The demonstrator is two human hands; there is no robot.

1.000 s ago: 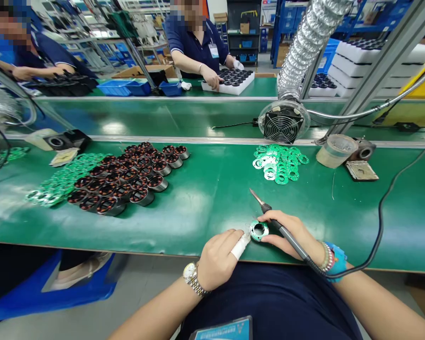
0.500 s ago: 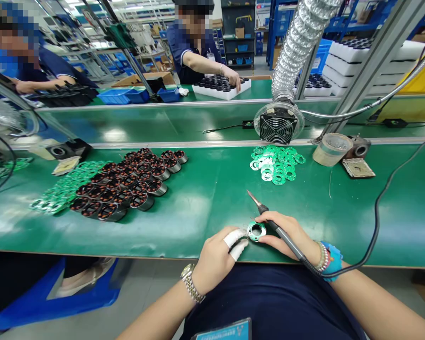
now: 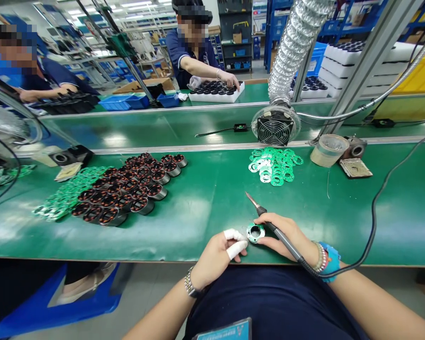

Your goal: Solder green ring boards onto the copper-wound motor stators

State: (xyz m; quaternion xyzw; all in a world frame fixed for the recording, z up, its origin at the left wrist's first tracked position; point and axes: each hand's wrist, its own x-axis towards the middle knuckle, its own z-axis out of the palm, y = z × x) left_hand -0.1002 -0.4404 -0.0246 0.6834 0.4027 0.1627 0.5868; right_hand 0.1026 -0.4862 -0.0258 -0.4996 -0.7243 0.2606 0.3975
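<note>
My right hand [image 3: 286,233] grips a round part with a green ring board [image 3: 255,233] on top, between thumb and finger. The same hand holds a soldering iron [image 3: 285,240], its tip pointing up and left over the bench. Close to the part's left edge is my left hand [image 3: 221,255], thumb and index finger wrapped in white and pinched together; what they hold, if anything, is too small to tell. Loose green ring boards [image 3: 276,165] lie in a pile beyond my hands. Coil-wound metal cores [image 3: 122,189] stand in rows at the left, beside more green boards [image 3: 71,189].
A fan [image 3: 275,131] on a silver duct stands at the bench's back rail. Right of it are a plastic cup [image 3: 329,150], an iron holder [image 3: 356,147] and a sponge tray [image 3: 356,168]. The iron's cable [image 3: 373,212] crosses the right side. Two people work beyond.
My left hand has drawn slightly away from the round part and turned, its other fingers curling. The person opposite has shifted a hand over the white tray. The view has tilted slightly.
</note>
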